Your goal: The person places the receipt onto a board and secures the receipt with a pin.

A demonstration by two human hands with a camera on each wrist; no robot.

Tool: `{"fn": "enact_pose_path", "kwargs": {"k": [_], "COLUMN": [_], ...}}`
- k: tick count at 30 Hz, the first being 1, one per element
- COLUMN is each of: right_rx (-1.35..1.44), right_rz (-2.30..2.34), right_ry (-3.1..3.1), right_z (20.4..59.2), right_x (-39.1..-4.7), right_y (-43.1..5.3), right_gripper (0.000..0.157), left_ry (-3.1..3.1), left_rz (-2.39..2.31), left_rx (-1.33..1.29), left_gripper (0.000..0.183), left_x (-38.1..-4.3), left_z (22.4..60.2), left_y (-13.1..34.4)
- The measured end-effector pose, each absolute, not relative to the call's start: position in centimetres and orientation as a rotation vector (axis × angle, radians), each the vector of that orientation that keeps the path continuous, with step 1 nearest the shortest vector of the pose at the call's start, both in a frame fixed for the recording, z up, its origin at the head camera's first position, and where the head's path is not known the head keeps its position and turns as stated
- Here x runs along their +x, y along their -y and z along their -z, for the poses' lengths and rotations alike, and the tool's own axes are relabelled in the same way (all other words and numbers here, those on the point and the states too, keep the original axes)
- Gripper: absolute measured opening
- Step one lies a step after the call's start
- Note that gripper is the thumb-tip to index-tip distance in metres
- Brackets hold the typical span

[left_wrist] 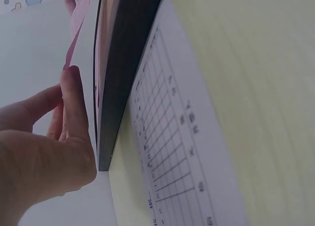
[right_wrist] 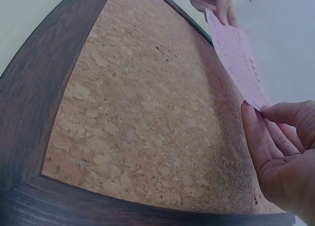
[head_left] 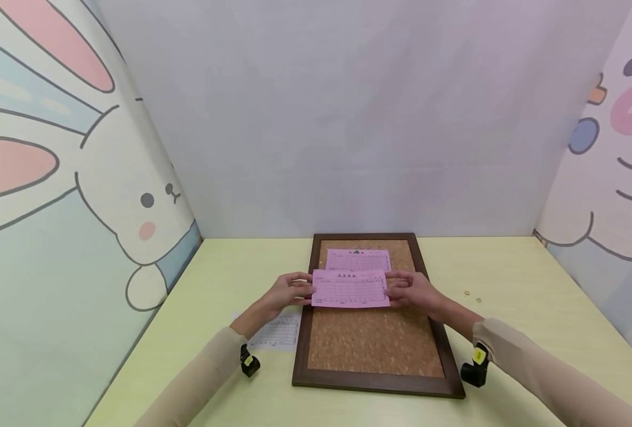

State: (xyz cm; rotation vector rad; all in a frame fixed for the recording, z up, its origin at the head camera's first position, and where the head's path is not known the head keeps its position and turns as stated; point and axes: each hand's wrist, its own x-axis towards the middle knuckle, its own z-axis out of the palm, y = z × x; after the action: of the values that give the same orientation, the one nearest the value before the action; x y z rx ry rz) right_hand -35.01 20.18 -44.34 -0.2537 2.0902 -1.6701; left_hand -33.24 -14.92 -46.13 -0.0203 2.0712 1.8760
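Note:
A pink printed form (head_left: 350, 289) is stretched between both hands over a cork board (head_left: 374, 344) with a dark wooden frame. My left hand (head_left: 289, 290) pinches its left edge between thumb and fingers, and my right hand (head_left: 414, 292) pinches the right edge. In the right wrist view the form (right_wrist: 238, 58) is held up off the cork, slightly bowed. Another pink form (head_left: 358, 259) lies on the upper part of the cork, its lower portion hidden behind the held one.
A white sheet with a printed grid (head_left: 277, 332) lies on the table left of the board, partly under the left forearm. Two small brass-coloured pieces (head_left: 467, 293) sit on the table to the right. A grey-white wall (head_left: 348, 148) rises behind.

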Motion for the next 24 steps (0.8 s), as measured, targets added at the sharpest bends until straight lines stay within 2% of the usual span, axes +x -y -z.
{"fn": "enact_pose_path", "kwargs": {"k": [24], "right_rx": [-0.267], "right_rz": [1.679], "right_ry": [-2.107], "right_z": [44.9], "right_x": [-34.6], "right_y": [-21.6], "right_gripper": [0.056], "left_ry": [-2.020], "left_rz": [-1.881], "left_rx": [0.033], "left_gripper": [0.033], "left_x": [-33.6], "left_z": [46.4], "left_y": [13.5]}}
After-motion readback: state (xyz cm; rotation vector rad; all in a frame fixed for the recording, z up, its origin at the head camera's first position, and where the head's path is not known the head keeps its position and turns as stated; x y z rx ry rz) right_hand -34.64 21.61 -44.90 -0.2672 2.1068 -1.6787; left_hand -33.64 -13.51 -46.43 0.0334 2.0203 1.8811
